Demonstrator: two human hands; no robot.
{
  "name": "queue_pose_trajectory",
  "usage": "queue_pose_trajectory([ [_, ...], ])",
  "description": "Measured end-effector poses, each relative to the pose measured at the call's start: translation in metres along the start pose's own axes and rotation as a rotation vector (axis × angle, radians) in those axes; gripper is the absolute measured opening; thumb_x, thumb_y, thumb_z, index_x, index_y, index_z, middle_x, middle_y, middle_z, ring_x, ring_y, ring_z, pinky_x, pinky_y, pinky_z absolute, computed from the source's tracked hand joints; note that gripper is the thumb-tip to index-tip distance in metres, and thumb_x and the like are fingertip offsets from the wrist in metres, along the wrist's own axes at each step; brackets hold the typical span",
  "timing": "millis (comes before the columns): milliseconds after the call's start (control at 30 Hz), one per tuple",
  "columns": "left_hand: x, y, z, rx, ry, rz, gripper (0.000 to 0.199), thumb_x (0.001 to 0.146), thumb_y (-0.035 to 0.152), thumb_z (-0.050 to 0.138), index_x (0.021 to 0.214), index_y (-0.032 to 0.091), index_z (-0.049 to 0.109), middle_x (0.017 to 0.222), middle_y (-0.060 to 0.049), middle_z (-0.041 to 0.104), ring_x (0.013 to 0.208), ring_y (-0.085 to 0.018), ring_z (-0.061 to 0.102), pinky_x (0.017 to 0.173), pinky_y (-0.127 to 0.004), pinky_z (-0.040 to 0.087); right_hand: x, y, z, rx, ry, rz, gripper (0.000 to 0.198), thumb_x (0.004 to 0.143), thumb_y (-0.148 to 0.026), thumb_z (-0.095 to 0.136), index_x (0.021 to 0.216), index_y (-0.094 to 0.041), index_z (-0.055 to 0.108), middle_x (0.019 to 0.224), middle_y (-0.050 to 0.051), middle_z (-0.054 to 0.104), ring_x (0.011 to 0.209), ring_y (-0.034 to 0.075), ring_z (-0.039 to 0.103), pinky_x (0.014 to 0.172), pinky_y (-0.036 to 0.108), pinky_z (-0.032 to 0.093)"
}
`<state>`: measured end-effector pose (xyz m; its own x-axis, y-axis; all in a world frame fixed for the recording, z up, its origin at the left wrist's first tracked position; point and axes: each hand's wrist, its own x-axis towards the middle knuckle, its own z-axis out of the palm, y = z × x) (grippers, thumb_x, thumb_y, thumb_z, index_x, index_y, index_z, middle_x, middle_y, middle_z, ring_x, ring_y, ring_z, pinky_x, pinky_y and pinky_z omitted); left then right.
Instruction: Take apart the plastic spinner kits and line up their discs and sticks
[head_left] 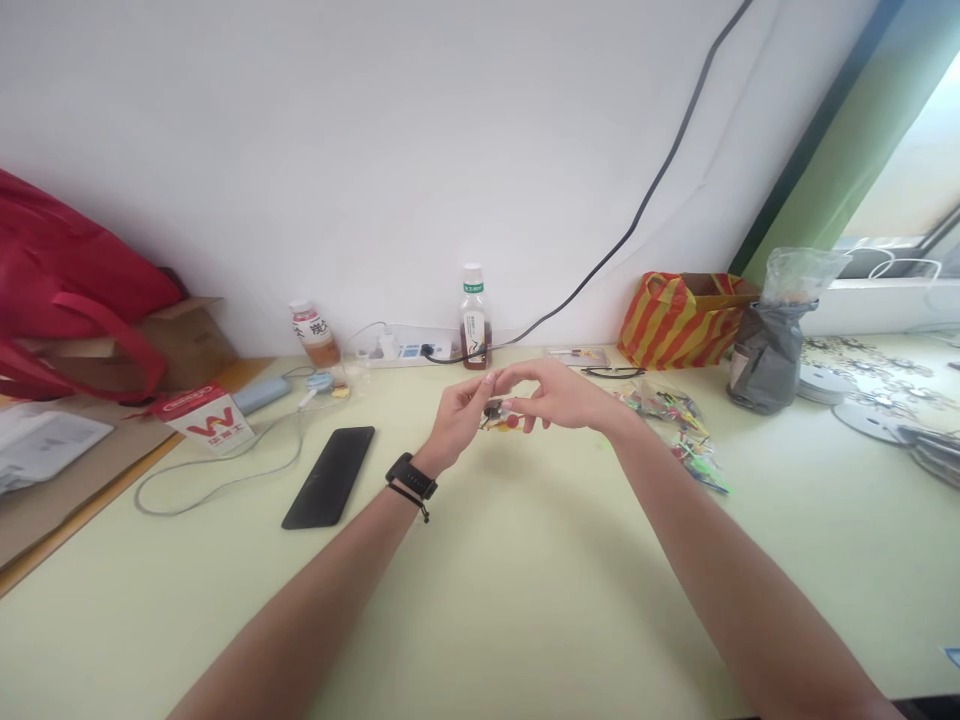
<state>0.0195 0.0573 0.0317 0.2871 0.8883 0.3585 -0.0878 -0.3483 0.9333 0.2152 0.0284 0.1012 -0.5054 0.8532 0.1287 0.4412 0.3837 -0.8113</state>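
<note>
Where hands [454,420] [566,395] meet, small colourful item [513,421], smooth tabletop [517,580]

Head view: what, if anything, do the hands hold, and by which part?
Left hand and right hand hold a multicoloured item, seemingly near its top; exact contact is hidden.

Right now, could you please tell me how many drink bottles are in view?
2: a green-banded bottle near the power strip, a white-labelled bottle farther left; others may be hidden.
</note>
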Motion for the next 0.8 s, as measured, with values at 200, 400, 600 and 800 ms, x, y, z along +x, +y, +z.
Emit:
queue_pose_trajectory([
  [200,0.000,0.006,0.006,-0.023,0.041,-0.018,0.046,0.094,0.057,0.065,0.113,0.018,0.080,0.105,-0.007,0.078,0.094,-0.023,0.073,0.074,-0.031,0.060,0.001,-0.001,-0.002,0.089,-0.054,0.023,0.014,0.093,-0.035,0.068,0.099,-0.022,0.068,0.107,0.003,0.073,0.060,0.013,0.072,0.050,0.023,0.053],
  [400,0.000,0.013,0.005,-0.073,0.043,-0.030,0.047,0.094,0.055,0.067,0.120,0.016,0.077,0.112,-0.012,0.079,0.108,-0.030,0.074,0.094,-0.043,0.059,-0.007,-0.008,-0.009,-0.097,-0.092,0.070,0.028,0.094,-0.046,0.067,0.085,-0.021,0.075,0.094,0.004,0.077,0.056,0.013,0.067,0.055,0.026,0.052],
  [600,0.001,0.016,0.006,-0.106,0.025,-0.002,0.045,0.095,0.053,0.068,0.117,0.015,0.077,0.107,-0.013,0.080,0.107,-0.029,0.075,0.101,-0.047,0.057,-0.012,-0.011,-0.016,-0.204,0.014,0.043,0.031,0.092,-0.052,0.068,0.085,-0.022,0.077,0.088,0.002,0.075,0.053,0.013,0.063,0.052,0.027,0.045],
  [800,0.007,0.015,0.001,-0.280,0.148,-0.022,0.045,0.092,0.055,0.070,0.114,0.016,0.075,0.104,-0.012,0.080,0.102,-0.027,0.076,0.094,-0.043,0.060,0.000,-0.003,-0.009,-0.117,0.662,-0.135,0.064,0.079,-0.054,0.081,0.132,-0.025,0.061,0.131,0.010,0.064,0.086,0.019,0.065,0.071,0.032,0.053],
])
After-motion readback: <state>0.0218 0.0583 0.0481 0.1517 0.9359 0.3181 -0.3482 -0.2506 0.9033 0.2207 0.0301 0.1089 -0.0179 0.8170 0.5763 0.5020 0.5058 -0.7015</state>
